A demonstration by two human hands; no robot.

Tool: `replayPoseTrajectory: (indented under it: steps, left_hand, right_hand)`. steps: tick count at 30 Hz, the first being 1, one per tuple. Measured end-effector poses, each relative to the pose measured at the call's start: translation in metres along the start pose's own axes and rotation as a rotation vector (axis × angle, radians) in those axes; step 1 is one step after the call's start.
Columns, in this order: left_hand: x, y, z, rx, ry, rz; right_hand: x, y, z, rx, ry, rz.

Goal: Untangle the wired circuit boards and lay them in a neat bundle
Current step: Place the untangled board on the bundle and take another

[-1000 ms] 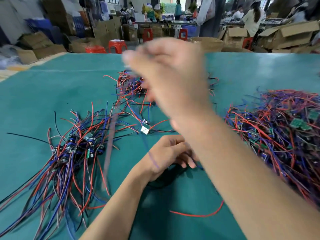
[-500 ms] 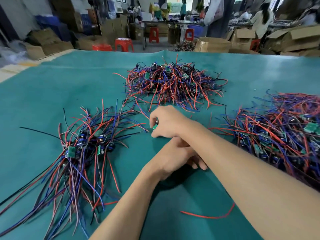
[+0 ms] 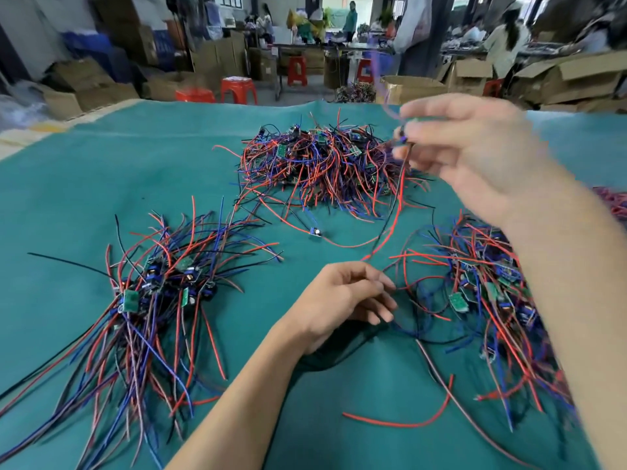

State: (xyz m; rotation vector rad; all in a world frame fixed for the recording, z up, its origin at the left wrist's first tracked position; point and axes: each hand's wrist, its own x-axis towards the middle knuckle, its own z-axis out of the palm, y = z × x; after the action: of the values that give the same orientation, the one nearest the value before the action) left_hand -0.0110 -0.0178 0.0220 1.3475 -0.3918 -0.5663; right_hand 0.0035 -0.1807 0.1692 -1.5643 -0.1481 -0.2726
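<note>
The right hand (image 3: 475, 154), raised and blurred, pinches a small wired circuit board (image 3: 403, 136) above the green bench (image 3: 101, 184); its red wire (image 3: 395, 212) trails down. The left hand (image 3: 342, 300) rests with fingers loosely curled among wires, whether gripping one I cannot tell; a laid bundle (image 3: 149, 300) lies left, tangled heaps beyond (image 3: 322, 164) and right (image 3: 492, 293); no writing is legible.

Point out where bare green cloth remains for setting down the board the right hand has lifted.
Bare cloth stretches left of the far pile and beyond the combed bundle. A smaller patch lies between that bundle and the left hand. The right side is crowded: the tangled pile sprawls under the right hand, with a loose red wire nearer.
</note>
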Motion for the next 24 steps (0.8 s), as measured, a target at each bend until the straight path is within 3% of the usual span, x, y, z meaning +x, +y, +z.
replayPoseTrajectory:
  steps: [3, 7, 11, 24]
  left_hand:
    - [0.001, 0.000, -0.001, -0.061, 0.037, -0.011]
    - [0.003, 0.000, -0.002, -0.137, 0.037, -0.010]
    - [0.002, 0.003, -0.001, -0.152, -0.021, -0.027]
    - [0.003, -0.010, -0.006, 0.093, -0.033, 0.099]
  right_hand:
    - [-0.022, -0.006, -0.018, 0.340, -0.088, 0.080]
    - [-0.050, 0.030, -0.029, 0.460, -0.107, 0.225]
    - [-0.072, 0.089, -0.016, 0.364, -0.003, 0.349]
    - [-0.080, 0.119, -0.008, 0.046, 0.180, 0.226]
